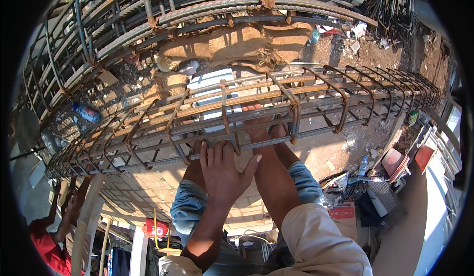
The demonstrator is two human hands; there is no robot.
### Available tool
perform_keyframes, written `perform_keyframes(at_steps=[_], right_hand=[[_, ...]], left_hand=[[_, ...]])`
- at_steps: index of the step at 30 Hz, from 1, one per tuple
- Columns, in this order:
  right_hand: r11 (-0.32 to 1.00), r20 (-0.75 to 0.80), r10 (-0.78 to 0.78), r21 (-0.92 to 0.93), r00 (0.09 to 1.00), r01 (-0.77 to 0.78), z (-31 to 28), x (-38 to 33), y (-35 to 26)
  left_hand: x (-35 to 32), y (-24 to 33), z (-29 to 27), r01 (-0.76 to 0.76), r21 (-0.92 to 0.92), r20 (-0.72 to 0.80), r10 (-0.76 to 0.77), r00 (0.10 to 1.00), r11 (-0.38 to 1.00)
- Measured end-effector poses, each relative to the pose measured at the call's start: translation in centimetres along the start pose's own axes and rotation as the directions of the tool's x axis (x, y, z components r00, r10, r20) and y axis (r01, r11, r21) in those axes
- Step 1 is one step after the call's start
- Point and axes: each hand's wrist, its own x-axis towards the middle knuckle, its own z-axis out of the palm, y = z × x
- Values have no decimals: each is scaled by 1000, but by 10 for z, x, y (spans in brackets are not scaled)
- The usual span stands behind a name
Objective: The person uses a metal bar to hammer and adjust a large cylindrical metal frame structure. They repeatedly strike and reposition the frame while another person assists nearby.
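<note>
A long rebar cage (316, 103) of rusty and grey bars tied with square stirrups stretches across in front of me. My left hand (223, 170) is at its near lower bar, fingers extended against the steel and thumb spread to the right, holding nothing. Farther in, my right hand (255, 120) reaches among the bars around the middle of the cage. Bars cross in front of its fingers, so their grip is hidden. Beneath the cage, near that hand, lies a pale blue-white board (211, 81).
A larger stack of rebar cages (207, 14) fills the far side, with burlap sacking (217, 46) below. A co-worker in a red sleeve (52, 241) has arms up at the cage's left end. A plastic bottle (87, 112) lies left; a wire coil (395, 9) sits far right.
</note>
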Motion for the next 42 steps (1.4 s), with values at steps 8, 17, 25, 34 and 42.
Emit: perform_keyframes(at_steps=[8,17,25,34,42], right_hand=[[997,131,0,-80,991,10,9,-45,-41],[989,159,13,-146,987,11,29,-66,-65],[998,183,12,-57,983,-2,28,-87,-41],[992,10,84,-99,996,-83,10,-139,-29],[964,-122,91,-239,988,-118,12,-109,-26]], left_hand=[[16,-27,-12,108,-85,133,-96,986,991],[15,-34,-16,101,-217,142,-72,987,971],[43,-34,-24,-15,-163,-61,5,998,987],[153,-62,-46,202,-12,313,-189,931,979],[167,-89,13,97,-170,20,-95,995,981]])
